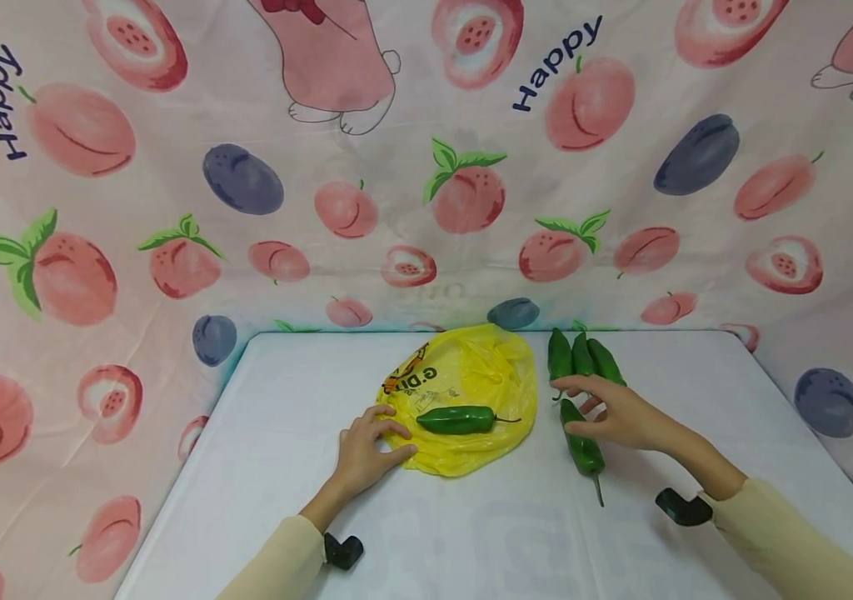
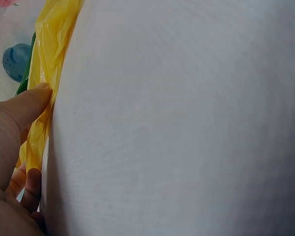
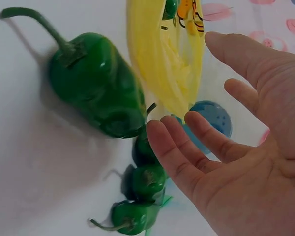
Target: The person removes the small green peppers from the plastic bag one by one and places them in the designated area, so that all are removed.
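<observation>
A yellow plastic bag point(image 1: 497, 454) with dark print lies flat on the white table, and one green chili pepper point(image 1: 456, 420) rests on it, stem pointing right. My left hand point(image 1: 366, 450) touches the bag's left edge, thumb and fingers spread apart. In the left wrist view the thumb point(image 2: 37, 98) lies against the yellow plastic. Over a second green pepper point(image 1: 582, 454) hovers my right hand point(image 1: 625, 412), fingers loosely bent and apart from it. The right wrist view shows this pepper point(image 3: 96, 83) beside the fingertips point(image 3: 157, 130), with nothing held.
Behind the right hand, three more green peppers point(image 1: 582, 354) lie side by side near the table's back edge. A cloth printed with peaches point(image 1: 467, 196) hangs behind the white table point(image 1: 261, 400) and along its sides. Black devices point(image 1: 342, 552) sit at both wrists.
</observation>
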`<state>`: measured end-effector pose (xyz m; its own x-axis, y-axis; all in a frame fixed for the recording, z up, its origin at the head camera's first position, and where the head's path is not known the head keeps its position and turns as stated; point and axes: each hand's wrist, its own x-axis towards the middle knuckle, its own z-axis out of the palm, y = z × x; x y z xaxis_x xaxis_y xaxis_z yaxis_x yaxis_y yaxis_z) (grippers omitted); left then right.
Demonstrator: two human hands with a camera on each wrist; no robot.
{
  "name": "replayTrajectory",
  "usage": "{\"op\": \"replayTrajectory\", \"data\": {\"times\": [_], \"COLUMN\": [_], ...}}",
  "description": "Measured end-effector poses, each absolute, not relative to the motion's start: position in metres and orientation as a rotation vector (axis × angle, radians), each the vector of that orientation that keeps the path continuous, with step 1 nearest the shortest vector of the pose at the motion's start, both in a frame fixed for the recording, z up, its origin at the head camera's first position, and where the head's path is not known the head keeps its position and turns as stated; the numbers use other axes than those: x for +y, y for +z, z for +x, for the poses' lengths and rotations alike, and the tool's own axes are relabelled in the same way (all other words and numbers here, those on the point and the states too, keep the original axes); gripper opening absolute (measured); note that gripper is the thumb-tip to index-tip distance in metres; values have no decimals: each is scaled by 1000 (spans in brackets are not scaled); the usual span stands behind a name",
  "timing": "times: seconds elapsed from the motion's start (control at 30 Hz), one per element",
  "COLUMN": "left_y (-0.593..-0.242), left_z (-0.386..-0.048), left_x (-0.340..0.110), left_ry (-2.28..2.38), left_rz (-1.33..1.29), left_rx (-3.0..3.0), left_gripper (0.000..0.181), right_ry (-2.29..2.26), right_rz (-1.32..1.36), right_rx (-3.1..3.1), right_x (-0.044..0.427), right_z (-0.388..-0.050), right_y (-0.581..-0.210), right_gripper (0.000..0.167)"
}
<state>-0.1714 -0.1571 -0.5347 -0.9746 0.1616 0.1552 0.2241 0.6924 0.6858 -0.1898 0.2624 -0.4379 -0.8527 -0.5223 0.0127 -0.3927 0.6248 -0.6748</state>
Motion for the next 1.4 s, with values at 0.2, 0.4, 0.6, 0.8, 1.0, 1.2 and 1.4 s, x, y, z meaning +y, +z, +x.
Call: {"op": "replayTrajectory", "data": {"times": [0.2,0.4,0.6,0.8,1.0,1.2,1.4], "left_y": [-535,-535,-535,-534,-534,-535,-535], "left_z": [-171,-172,-172,-172,-172,-172,-171], "left_x": [-158,-158,-157,-157,-157,-158,-157], "left_ry": [-1171,-1164,-1159,-1166,-1151,-1157,-1161], "left_rz": [-326,-323,-315,-316,-314,-317,-318], "left_rx": [-2805,-2806,-2814,-2817,-2818,-2808,-2806], "left_gripper": [14,15,15,15,15,15,15], "right_ry": [-1003,-1007,-996,-959,-938,-930,-908], "right_rz": [-815,-899,-990,-994,-993,-1069,-1131], "right_rx": [2659,2631,2595,2567,2528,2487,2450], "right_x": [253,241,223,206,188,173,158], "right_z": [-199,-205,-213,-221,-228,-238,-246], "right_y": [-434,-430,-430,-431,-429,-432,-436], "right_gripper": [62,61,58,57,56,57,57]}}
